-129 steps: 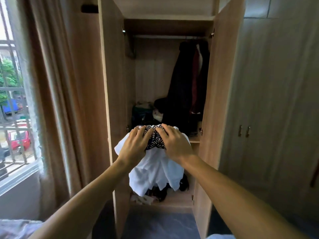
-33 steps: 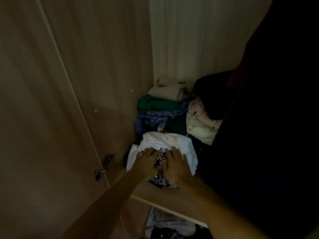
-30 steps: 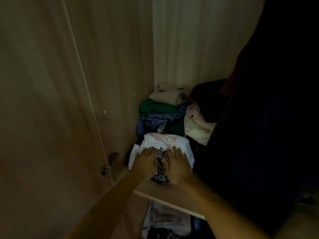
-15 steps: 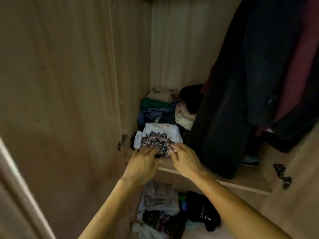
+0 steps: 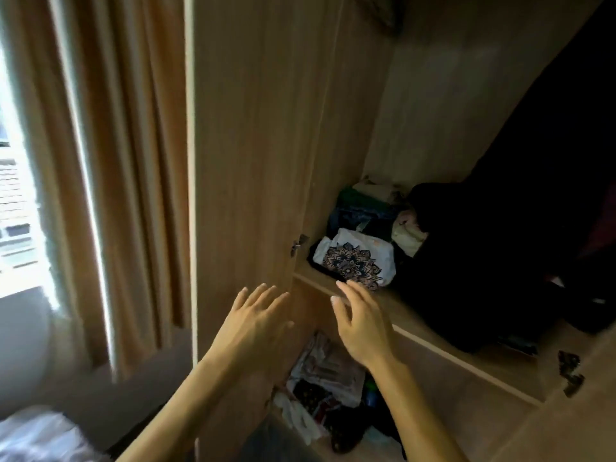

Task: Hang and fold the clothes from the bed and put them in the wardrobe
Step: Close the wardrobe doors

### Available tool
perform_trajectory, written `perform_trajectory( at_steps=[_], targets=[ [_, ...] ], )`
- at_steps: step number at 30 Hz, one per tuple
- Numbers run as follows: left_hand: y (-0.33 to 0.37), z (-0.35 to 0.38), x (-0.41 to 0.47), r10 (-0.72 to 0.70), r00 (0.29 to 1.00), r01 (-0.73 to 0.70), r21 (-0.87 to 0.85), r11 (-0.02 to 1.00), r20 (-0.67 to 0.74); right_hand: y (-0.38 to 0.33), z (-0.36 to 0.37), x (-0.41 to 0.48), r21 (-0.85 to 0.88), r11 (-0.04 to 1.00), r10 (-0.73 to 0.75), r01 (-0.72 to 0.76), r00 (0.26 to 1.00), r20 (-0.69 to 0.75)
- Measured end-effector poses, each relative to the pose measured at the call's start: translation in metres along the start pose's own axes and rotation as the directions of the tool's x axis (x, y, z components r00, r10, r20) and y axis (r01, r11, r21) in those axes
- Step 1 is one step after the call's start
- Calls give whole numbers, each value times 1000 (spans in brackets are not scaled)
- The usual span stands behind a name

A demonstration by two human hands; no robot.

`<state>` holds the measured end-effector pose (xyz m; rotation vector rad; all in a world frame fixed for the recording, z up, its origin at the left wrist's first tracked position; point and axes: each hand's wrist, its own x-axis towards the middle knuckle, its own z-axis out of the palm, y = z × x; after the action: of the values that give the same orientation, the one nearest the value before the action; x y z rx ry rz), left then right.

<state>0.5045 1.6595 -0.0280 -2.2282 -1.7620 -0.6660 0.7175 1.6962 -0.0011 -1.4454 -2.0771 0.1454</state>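
- The wardrobe point(image 5: 416, 111) stands open beside a bright window point(image 5: 16, 201). One long curtain point(image 5: 116, 161) hangs between the window and the wardrobe's open left door point(image 5: 246, 145).
- A blurred corner of the bed point(image 5: 33, 438) shows at the lower left.
- Inside, one shelf point(image 5: 440, 341) crosses at mid height, with a lower compartment beneath it.
- The folded white T-shirt point(image 5: 355, 261) lies flat at the left end of the shelf, near its front edge. Its dark, round mandala print faces up.
- Behind it, in the back corner, sits one stack of folded clothes point(image 5: 363, 211) in green, blue and beige layers. The number of pieces cannot be told.
- A crumpled cream garment point(image 5: 408, 235) lies just to the right of the stack.
- A dark hanging coat point(image 5: 500, 255) fills the right side, and its hem reaches the shelf.
- In the lower compartment lies a loose heap of clothes point(image 5: 326, 378), patterned and white, all rumpled.
- The wardrobe is flat, straight-edged board with a pale wood grain. The curtain is brown cloth in soft vertical folds.
- Two metal hinges show: the left hinge point(image 5: 298, 243) by the shirt and the right hinge point(image 5: 570, 371) at the far side.
- The left hand point(image 5: 256, 315) is released, its fingers straight and spread, in front of the door's inner edge.
- The right hand point(image 5: 361, 325) is also released, its fingers loosely bent. Its fingertips are at the shelf's front edge, close to the shirt, and whether they touch the cloth cannot be told.
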Motion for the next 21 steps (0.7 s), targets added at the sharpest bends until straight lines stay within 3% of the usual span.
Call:
perform_trajectory(
  at_steps=[5, 13, 18, 21],
  targets=[
    [-29, -34, -60, -38, 994, 34, 35, 999, 101, -41, 27, -29, 73, 997, -26, 24, 999, 22],
    [-101, -82, -64, -171, 985, 174, 120, 977, -39, -126, 53, -15, 33, 991, -130, 128, 990, 59],
    [-145, -101, -20, -214, 965, 220, 23, 975, -153, -176, 69, 24, -39, 987, -153, 155, 988, 32],
    [-174, -109, 16, -203, 968, 202, -27, 979, -149, -205, 77, 55, -57, 989, -136, 134, 990, -27]
  ],
)
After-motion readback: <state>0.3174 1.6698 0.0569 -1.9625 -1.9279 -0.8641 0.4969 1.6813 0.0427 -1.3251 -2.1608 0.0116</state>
